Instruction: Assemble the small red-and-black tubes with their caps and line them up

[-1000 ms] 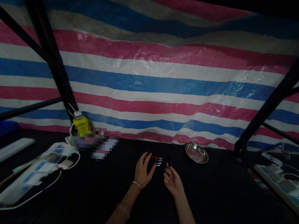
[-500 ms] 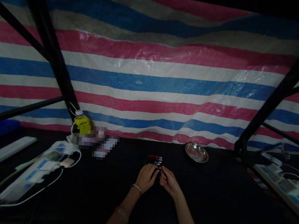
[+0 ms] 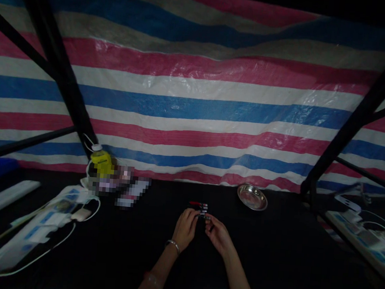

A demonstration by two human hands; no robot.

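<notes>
Head cam: R hand (image 3: 218, 237) now in near L hand (image 3: 184, 230), slim shiny-ended tube (image 3: 207, 217) btwn.
R fingers pinch tube's end; L fingers curled, grip unclear. Tube's now by the row of similar tubes (image 3: 203, 207) on black bench (image 3: 270, 259), so likely both hands guide it; steel dish (image 3: 252, 197) farther R.

Behind a black table (image 3: 290, 256) hangs a striped sheet (image 3: 216, 108); a yellow bottle (image 3: 102, 162) and white power strip (image 3: 32, 234) are at left, a shiny metal dish (image 3: 252, 197) right of centre.
</notes>
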